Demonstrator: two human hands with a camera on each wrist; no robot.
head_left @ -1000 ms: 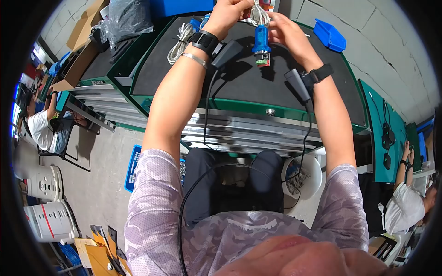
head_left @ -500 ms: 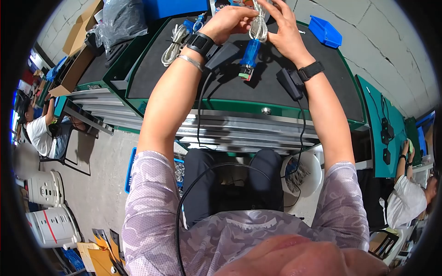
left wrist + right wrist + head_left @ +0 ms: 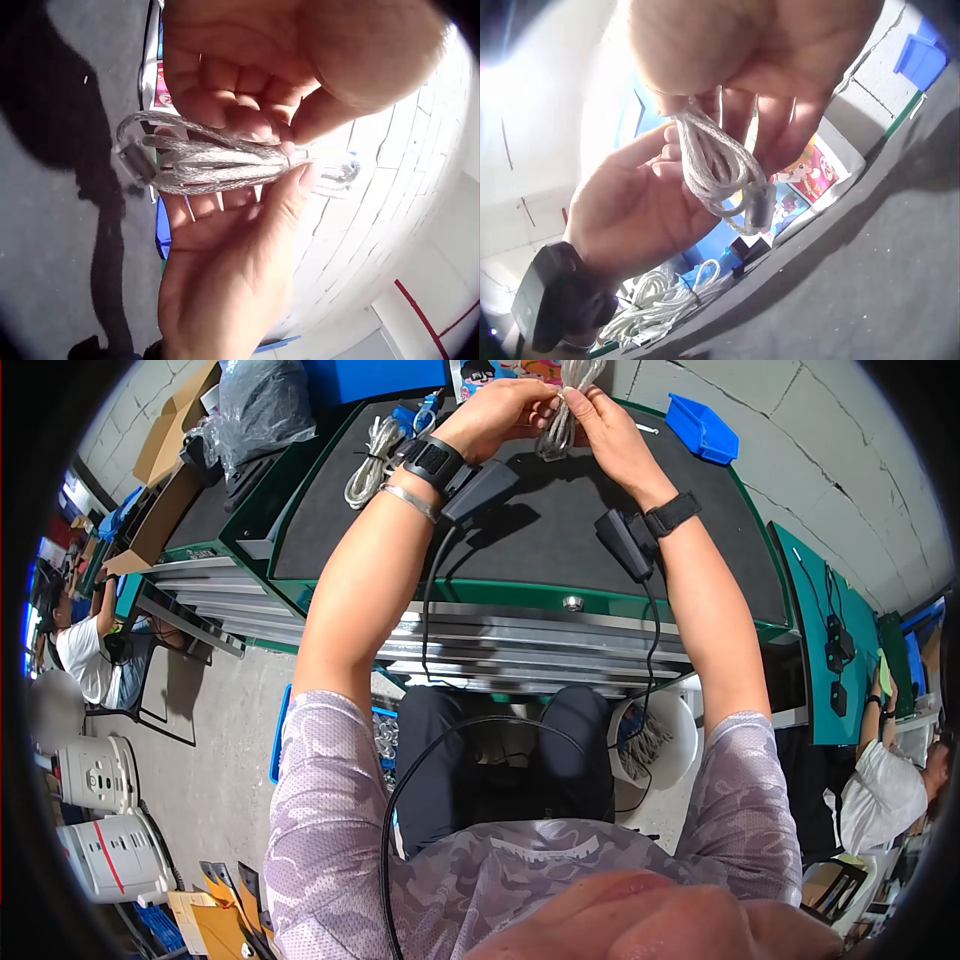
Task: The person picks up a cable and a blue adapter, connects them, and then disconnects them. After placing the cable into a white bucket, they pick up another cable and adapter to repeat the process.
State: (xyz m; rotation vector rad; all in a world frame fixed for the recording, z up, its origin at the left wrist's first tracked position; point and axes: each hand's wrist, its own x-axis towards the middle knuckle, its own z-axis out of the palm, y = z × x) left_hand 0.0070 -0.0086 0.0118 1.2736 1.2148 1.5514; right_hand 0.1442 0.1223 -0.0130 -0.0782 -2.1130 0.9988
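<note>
Between both hands is a bundled silver braided cable (image 3: 556, 438), folded into loops, with a small grey cylinder at one end in both wrist views. The right hand (image 3: 622, 445) holds the bundle, its thumb pressing near the narrow waist of the loops (image 3: 289, 159) and its fingers behind. From the other side, the left hand (image 3: 500, 415) pinches at that waist with thumb and fingertips. Its fingers are curled in the left wrist view. The blue connector seen earlier on this cable is out of sight.
Another tied cable (image 3: 372, 465) with a blue connector (image 3: 412, 420) lies on the black mat (image 3: 480, 565) to the left. A blue bin (image 3: 703, 428) stands at the back right. Behind the hands is a printed colourful package (image 3: 810, 172). Thin black wires hang from both wrist cameras.
The bundle has turned over: its blue connector with the green terminal, which hung toward the person, no longer shows, and loops hang there instead. Both hands have closed in around its middle.
</note>
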